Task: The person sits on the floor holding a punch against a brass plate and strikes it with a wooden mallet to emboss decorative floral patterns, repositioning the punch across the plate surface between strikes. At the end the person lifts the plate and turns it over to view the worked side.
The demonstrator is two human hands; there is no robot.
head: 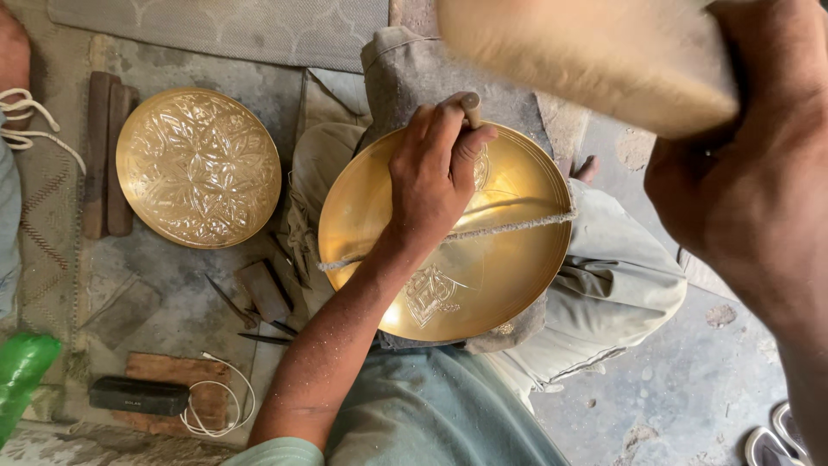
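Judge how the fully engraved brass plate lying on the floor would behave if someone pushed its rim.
The engraved brass plate looks like rigid metal, so it probably would not flex. Its round, shallow dish shape suggests it could rock or spin. On the rough floor it would likely scrape, not glide.

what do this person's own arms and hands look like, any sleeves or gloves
Both hands are bare, no gloves. The left hand joins a bare forearm dusted with pale specks, ending in a short, light green sleeve at the upper arm. The right hand is close to the camera and blurred; no sleeve shows on it.
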